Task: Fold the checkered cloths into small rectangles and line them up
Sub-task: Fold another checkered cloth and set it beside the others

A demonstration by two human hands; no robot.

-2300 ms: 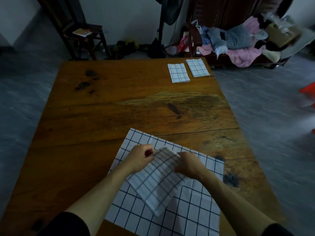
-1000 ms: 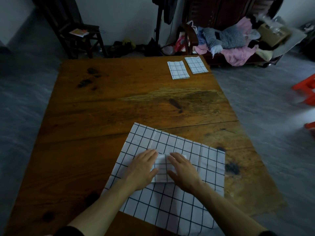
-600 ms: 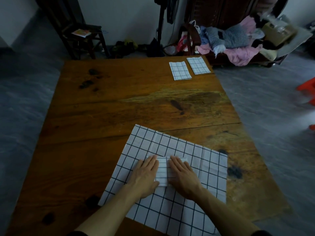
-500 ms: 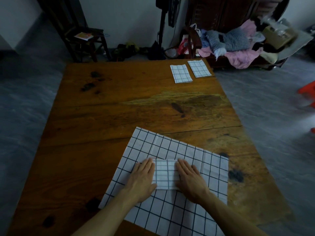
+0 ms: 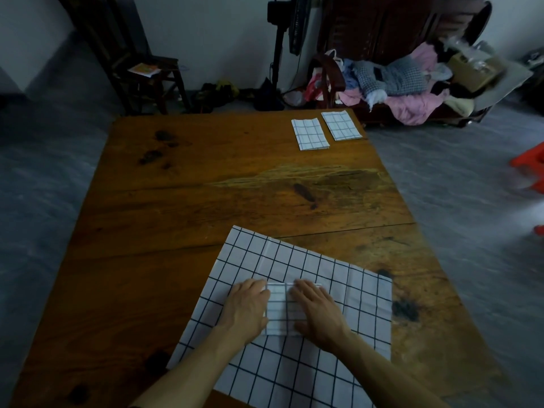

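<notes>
Pressing flat, the left hand (image 5: pixel 245 312) and right hand (image 5: pixel 316 312) hide both sides of the small folded white black-checkered cloth (image 5: pixel 280 309); its long axis points away.

Wooden table (image 5: pixel 182 207), 3 checkered cloths (image 5: pixel 362 293)

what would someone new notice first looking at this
Most likely the big open checkered cloth at the near edge of the wooden table, with the left hand and right hand pressed flat on a small folded cloth lying on top of it. Next, two folded cloths side by side at the far right corner. Behind them, a heap of clothes on dark furniture.
</notes>
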